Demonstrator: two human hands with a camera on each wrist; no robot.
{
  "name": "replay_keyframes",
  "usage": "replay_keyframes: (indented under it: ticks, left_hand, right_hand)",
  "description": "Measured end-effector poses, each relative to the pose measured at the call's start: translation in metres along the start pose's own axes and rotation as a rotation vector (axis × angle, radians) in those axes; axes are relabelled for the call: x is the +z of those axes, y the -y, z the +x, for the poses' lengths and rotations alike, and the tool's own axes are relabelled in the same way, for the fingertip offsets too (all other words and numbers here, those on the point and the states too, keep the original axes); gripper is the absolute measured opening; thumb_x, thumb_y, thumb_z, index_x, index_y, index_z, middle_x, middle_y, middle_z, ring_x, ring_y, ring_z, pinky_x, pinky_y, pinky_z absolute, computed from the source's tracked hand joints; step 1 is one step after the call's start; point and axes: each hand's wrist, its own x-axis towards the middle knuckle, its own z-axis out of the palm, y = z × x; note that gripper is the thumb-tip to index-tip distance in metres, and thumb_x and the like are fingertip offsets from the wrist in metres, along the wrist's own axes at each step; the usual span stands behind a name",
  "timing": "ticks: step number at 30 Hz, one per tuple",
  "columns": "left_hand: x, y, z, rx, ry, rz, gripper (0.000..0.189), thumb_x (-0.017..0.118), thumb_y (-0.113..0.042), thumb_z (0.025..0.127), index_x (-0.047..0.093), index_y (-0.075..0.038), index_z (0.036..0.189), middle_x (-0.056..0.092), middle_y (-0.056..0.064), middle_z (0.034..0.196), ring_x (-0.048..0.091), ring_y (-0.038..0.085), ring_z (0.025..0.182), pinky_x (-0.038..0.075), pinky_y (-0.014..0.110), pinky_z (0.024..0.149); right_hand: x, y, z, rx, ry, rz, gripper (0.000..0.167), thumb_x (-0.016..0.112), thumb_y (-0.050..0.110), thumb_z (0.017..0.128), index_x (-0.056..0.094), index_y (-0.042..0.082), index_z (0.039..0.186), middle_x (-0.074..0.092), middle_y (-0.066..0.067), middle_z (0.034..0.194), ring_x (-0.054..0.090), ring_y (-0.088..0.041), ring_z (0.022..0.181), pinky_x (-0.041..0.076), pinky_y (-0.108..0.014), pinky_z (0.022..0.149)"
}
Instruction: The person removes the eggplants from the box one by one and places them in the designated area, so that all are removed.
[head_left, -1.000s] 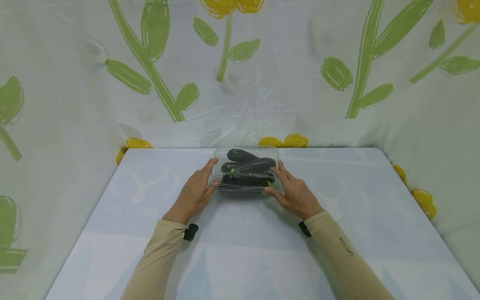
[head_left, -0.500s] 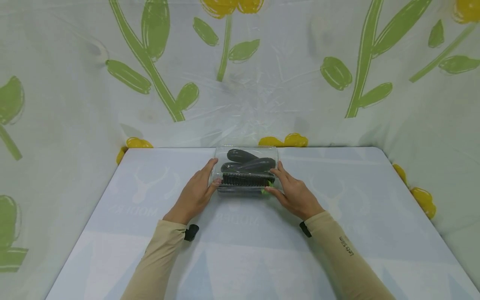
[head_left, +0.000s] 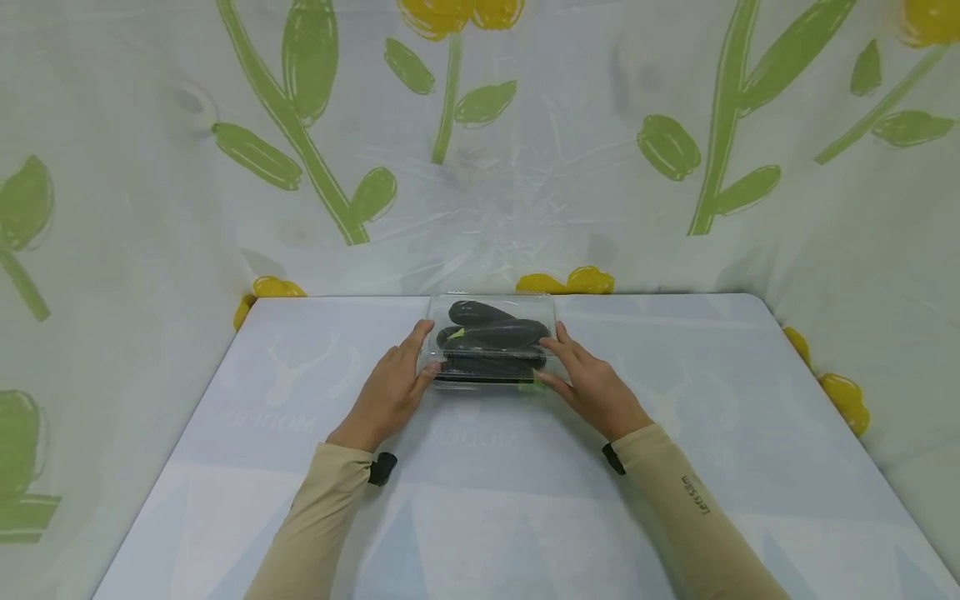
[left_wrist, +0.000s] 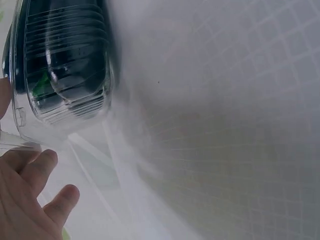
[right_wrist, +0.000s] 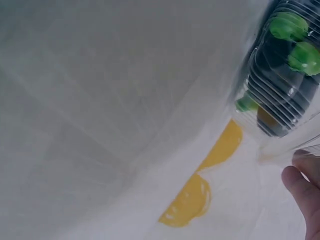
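A clear plastic clamshell box [head_left: 491, 300] holds several dark purple eggplants [head_left: 498, 335] at the far edge of the table in the head view. My left hand [head_left: 386, 396] grips the box's left end, thumb at the front corner and fingers along the side. On the opposite end my right hand [head_left: 596, 392] grips it the same way. The left wrist view shows the ribbed end of the box [left_wrist: 75, 107] above my left fingers [left_wrist: 42, 165]. Green eggplant caps [right_wrist: 289, 26] show through the ribbed wall in the right wrist view, near my right fingers [right_wrist: 300, 187].
The box is on or just over a white table [head_left: 480, 517] with a pale blue print. Behind it hangs a white curtain [head_left: 525, 208] patterned with green leaves and yellow flowers, close to the table's back edge.
The box has tilted slightly, and its ribbed front wall shows less than before. Inside, the eggplants have shifted a little left, and a green cap now shows at the left. Both hands barely moved.
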Motion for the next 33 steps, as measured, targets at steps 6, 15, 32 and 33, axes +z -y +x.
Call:
replay_keyframes:
  ticks: [6,15,32,33]
  left_hand:
    - [0.000,0.002,-0.001,0.023,-0.007,0.022,0.066,0.053,-0.026,0.107,0.019,-0.008,0.161,0.032,0.013,0.163,0.046,0.035,0.137,0.038,0.052,0.110]
    - [-0.003,0.005,0.002,0.084,-0.069,0.006,0.069,0.060,-0.024,0.104,0.024,-0.008,0.161,0.038,0.018,0.159,0.041,0.037,0.142,0.034,0.053,0.115]
    - [-0.033,0.003,0.020,0.007,0.014,-0.003,0.071,0.056,-0.037,0.105,0.024,-0.006,0.161,0.044,0.020,0.154,0.041,0.038,0.142,0.031,0.052,0.117]
    - [-0.035,0.004,0.022,0.002,0.014,-0.007,0.071,0.056,-0.037,0.106,0.024,-0.005,0.161,0.043,0.019,0.155,0.040,0.037,0.143,0.031,0.051,0.118]
  right_hand:
    - [0.002,-0.001,-0.001,0.002,-0.008,-0.001,0.067,0.084,0.019,0.085,0.053,0.001,0.142,0.047,-0.032,0.146,0.070,-0.039,0.104,0.061,-0.039,0.079]
    - [-0.004,0.001,-0.002,0.063,-0.020,0.013,0.071,0.086,0.020,0.083,0.053,0.010,0.146,0.043,-0.022,0.154,0.062,-0.037,0.122,0.058,-0.046,0.086]
    - [-0.021,0.000,0.015,0.333,0.030,0.176,0.072,0.068,0.030,0.099,0.032,0.018,0.161,0.045,-0.009,0.156,0.049,-0.032,0.138,0.042,-0.054,0.109]
    - [-0.022,-0.001,0.016,0.345,0.027,0.198,0.072,0.068,0.030,0.100,0.031,0.018,0.161,0.045,-0.008,0.156,0.048,-0.031,0.138,0.041,-0.053,0.110]
